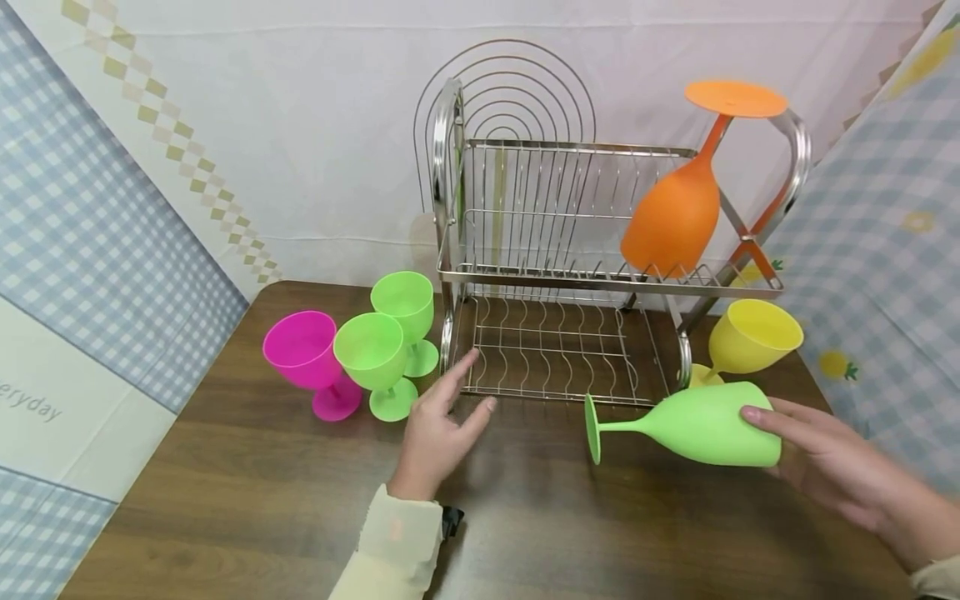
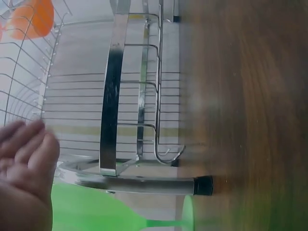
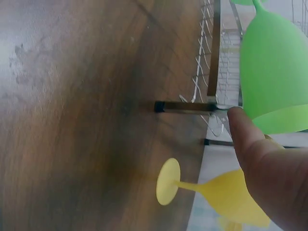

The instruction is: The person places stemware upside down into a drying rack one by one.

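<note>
My right hand (image 1: 832,454) grips a light green goblet (image 1: 708,425) by its bowl, near the rim. The goblet lies sideways in the air, its foot pointing left, in front of the dish rack (image 1: 555,396). In the right wrist view, the thumb presses beside the rim of the green goblet (image 3: 279,72). My left hand (image 1: 438,433) holds nothing; its fingers are extended close to the rack's lower left front. On the rack's upper tier, an orange goblet (image 1: 678,212) leans upside down at the right end.
Left of the rack, a magenta goblet (image 1: 307,358) and two light green goblets, one in front (image 1: 372,354) and one behind (image 1: 405,300), stand upright on the wooden table (image 1: 247,500). A yellow goblet (image 1: 750,337) stands by the rack's right end. Checked cloth hangs at both sides.
</note>
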Available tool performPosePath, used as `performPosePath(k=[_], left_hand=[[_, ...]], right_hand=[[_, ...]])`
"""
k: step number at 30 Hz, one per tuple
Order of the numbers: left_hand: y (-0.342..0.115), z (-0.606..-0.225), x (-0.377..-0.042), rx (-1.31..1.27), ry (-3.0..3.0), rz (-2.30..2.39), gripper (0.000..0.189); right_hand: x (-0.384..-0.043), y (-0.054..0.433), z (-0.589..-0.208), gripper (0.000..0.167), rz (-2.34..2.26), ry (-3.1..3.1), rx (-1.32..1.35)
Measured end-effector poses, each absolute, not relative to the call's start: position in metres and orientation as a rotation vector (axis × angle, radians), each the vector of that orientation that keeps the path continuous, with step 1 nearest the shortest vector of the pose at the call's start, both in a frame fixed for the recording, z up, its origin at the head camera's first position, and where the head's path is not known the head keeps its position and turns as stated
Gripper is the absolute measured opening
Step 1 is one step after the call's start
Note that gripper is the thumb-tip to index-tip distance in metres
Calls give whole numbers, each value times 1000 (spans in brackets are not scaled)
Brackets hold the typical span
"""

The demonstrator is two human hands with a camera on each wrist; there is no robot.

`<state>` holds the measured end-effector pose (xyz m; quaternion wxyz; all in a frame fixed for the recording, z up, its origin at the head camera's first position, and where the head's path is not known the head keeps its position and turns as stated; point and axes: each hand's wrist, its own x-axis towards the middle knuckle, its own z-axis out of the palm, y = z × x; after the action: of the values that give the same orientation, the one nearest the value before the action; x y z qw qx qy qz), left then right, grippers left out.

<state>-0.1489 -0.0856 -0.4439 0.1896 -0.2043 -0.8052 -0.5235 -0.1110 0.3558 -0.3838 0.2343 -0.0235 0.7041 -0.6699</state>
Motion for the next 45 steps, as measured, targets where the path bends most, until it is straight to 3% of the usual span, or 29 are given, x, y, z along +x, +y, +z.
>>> performPosePath(k=[8, 19, 33, 40, 45], left_hand=[[-76, -445, -141, -763, -2465, -1489, 85], [-61, -439, -131, -936, -2462, -1523, 103], [-57, -438, -129, -1050, -2342, -1556, 91], [-57, -440, -130, -1104, -2227, -1600, 88], [-61, -438, -132, -1072, -2211, -1595, 88]], right_hand=[[-113, 333, -390, 26, -1815, 1942, 17], [-112, 307, -386, 29, -1890, 1877, -108], [-110, 299, -390, 30, -1924, 1799, -154], [-107, 302, -384, 62, -1734, 2102, -96], [-102, 296, -369, 73, -1312, 2658, -83]])
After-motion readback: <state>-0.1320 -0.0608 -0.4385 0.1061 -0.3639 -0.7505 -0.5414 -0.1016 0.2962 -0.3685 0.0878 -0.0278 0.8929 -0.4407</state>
